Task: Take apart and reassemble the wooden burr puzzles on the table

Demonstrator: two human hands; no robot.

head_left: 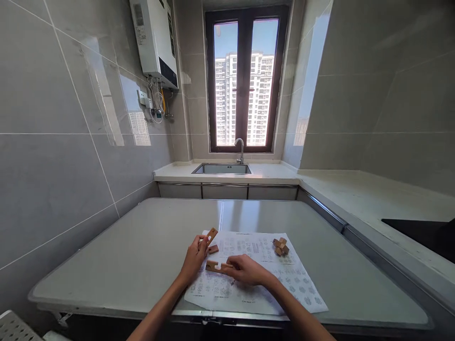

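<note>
While pinching a tilted wooden stick (213,232) in the left hand (195,258), also pinching a notched stick (211,266) by its right end in the right hand (249,270), over printed paper (256,296), beside a small block (213,249), left of a wooden cluster (281,246).

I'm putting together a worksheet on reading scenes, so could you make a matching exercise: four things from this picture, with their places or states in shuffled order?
Things
1. Left hand
2. Wooden cluster
3. Printed sheet
4. Faucet

Places or states
A. Spread out on the pale table
B. Gripping a wooden piece
C. At the back of the sink, below the window
D. Resting on paper, over to the right of both hands

Right pairs
1-B; 2-D; 3-A; 4-C
</note>
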